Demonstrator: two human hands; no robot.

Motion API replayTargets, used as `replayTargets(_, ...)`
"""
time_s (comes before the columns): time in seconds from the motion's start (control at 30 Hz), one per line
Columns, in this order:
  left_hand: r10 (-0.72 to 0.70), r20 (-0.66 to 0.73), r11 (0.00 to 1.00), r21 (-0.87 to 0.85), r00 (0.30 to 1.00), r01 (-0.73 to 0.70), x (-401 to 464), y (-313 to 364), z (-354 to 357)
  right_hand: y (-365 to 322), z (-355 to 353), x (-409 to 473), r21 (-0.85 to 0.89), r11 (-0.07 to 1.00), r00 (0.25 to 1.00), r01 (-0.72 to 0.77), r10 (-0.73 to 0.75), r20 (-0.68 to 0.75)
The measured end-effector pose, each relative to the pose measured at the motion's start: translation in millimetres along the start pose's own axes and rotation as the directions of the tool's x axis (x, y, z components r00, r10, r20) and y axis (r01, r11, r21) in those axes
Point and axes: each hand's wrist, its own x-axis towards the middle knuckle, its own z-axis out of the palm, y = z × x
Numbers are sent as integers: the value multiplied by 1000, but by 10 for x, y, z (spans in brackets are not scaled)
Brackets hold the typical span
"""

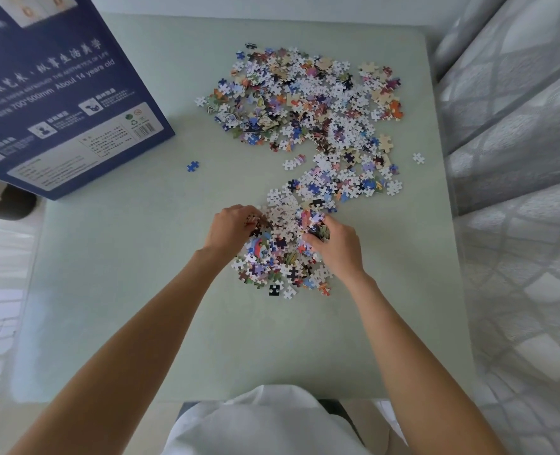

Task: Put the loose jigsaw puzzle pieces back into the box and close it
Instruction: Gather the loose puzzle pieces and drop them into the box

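Observation:
Loose jigsaw pieces lie in a big pile (311, 100) at the far middle of the pale green table (134, 290). A smaller pile (282, 254) sits near me. My left hand (231, 229) curls round pieces at the left side of the near pile. My right hand (336, 247) grips a handful of pieces at its right side. The dark blue puzzle box (58, 93) stands at the far left with its printed side toward me; its opening is hidden. One blue piece (192, 166) lies alone between box and piles.
A stray white piece (418, 157) lies near the table's right edge. Grey patterned curtains (518, 192) hang along the right. A dark object (12, 205) shows under the box at the left edge. My white garment (272, 425) is at the bottom.

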Motion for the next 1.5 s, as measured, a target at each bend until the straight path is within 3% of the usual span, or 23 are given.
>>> replayTargets(0.27,-55,-9,991,-121,998,54,-26,80,-190,-106,-115,-62,16,1000,999,25,-26,30)
replayTargets(0.57,134,-242,953,-236,961,-192,-504,253,-1355,-754,-693,-154,-39,977,977,212,-211,22)
replayTargets(0.73,210,-456,930,-180,865,-321,-683,179,-2314,-1612,-1147,-87,150,905,917,399,-391,-83)
replayTargets(0.83,254,-610,925,-73,751,-372,-699,113,-2931,-2303,-1386,-52,309,828,883,467,-452,-123)
replayTargets(0.97,277,-759,931,60,589,-361,-617,-89,-3674,-3109,-1534,158,421,729,835,539,-528,-155)
replayTargets(1.1,352,-799,929,232,488,-289,-490,-404,-4137,-3669,-1500,440,496,659,817,565,-530,-225)
replayTargets(1.2,431,-700,902,358,569,-242,-386,-642,-4282,-3981,-1449,672,485,640,796,596,-547,-257)
replayTargets(1.33,320,-586,940,295,745,-172,-279,-888,-4320,-4387,-1376,867,165,612,631,773,-720,-287)
replayTargets(1.43,255,-567,961,239,783,-139,-242,-951,-4315,-4593,-1328,980,-65,515,499,855,-851,-165)
replayTargets(1.5,241,-555,965,225,796,-135,-231,-981,-4310,-4696,-1280,1062,-207,438,446,875,-895,-8)
